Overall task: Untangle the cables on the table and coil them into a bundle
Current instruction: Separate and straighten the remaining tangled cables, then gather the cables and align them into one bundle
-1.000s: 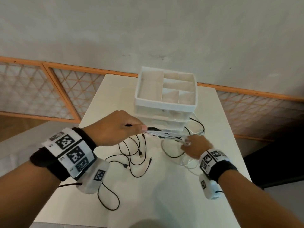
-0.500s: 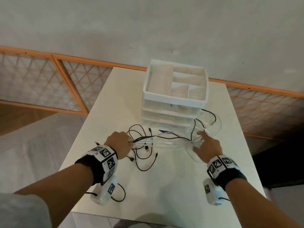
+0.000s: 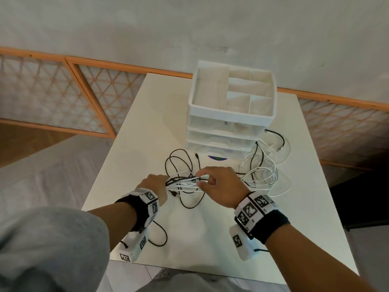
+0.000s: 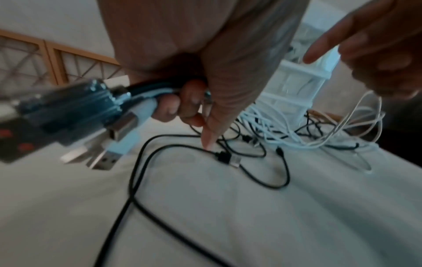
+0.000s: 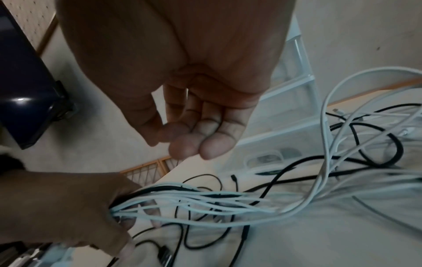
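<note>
Black and white cables (image 3: 185, 183) run as a bunched strand out of my left hand (image 3: 160, 183), which grips them in a fist just above the table. Their USB plugs (image 4: 107, 159) stick out behind the fist. My left hand's curled fingers (image 4: 191, 101) wrap the strand. My right hand (image 3: 205, 180) hovers right beside it over the same strand, its fingers (image 5: 194, 142) loosely curled with nothing between them. Loose black loops (image 3: 179, 163) and white loops (image 3: 263, 175) trail on the table behind and to the right.
A white drawer organiser (image 3: 231, 113) with an open compartment tray on top stands at the back of the white table (image 3: 210, 239), just behind the cables. Clear round pieces (image 3: 283, 152) lie to its right. An orange lattice railing (image 3: 84, 98) runs beyond the table.
My right hand has moved left from the white loops to just beside my left hand. The left hand, raised a second ago, has lowered and still holds the strand.
</note>
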Demonstrator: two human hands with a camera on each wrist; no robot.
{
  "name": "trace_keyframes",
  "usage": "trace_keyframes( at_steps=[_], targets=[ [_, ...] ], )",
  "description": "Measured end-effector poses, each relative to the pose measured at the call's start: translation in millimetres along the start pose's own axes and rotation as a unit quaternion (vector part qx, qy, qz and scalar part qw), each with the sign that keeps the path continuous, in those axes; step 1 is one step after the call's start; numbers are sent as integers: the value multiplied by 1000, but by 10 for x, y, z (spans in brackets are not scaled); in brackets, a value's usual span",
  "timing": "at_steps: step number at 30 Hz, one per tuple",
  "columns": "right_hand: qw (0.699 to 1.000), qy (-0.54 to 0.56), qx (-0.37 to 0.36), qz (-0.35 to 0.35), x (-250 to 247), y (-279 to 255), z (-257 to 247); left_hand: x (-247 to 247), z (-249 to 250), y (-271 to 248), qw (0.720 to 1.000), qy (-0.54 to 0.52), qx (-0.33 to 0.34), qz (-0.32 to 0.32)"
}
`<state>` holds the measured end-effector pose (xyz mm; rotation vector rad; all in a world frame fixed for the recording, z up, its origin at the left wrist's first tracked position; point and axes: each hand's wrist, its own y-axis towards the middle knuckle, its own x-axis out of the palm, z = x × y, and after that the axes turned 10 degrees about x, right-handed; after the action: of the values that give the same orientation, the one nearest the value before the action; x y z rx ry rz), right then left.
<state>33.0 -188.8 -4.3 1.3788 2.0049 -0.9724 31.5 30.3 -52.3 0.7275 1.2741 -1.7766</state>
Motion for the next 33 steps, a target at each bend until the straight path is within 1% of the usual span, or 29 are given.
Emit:
trace_keyframes(
  at_steps=[5, 10, 14, 17, 20, 21, 22, 24, 25, 27, 30, 31, 33],
  targets=[
    [1000, 5, 15, -11, 116, -80, 119, 137, -5, 1, 997, 63, -29, -23],
    [1000, 7, 19, -3, 56, -120, 143, 211, -39, 41, 993, 113, -10, -23],
    [1000, 2, 12, -8, 35, -132, 95, 202, -48, 14, 995, 99, 11, -22],
    [999, 7, 24, -22, 49, -138, 83, -30, 68, 0, 999, 29, 13, -3],
    [998, 24, 23, -44, 80, -159, 25, -392, 239, 33, 996, -87, 12, 3],
    [998, 35, 22, -51, 85, -160, -25, -495, 308, 33, 989, -148, 10, 5],
    [997, 49, 20, -53, 88, -151, -71, -581, 383, 18, 975, -222, 4, 8],
    [996, 78, 24, -48, 76, -122, -162, -700, 517, -10, 936, -350, -13, 26],
    [995, 89, 22, -43, 62, -101, -189, -750, 571, -26, 920, -389, -23, 37],
    [994, 105, 8, -32, 42, -62, -205, -826, 642, -33, 893, -446, -38, 45],
    [993, 116, -26, -10, -26, -52, -202, -921, 685, -60, 864, -500, -41, 29],
    [991, 129, -22, -12, -82, -66, -211, -943, 681, -68, 859, -510, -34, 26],
    [986, 167, -8, -18, -208, -84, -192, -988, 660, -95, 858, -511, -21, 37]
  ],
)
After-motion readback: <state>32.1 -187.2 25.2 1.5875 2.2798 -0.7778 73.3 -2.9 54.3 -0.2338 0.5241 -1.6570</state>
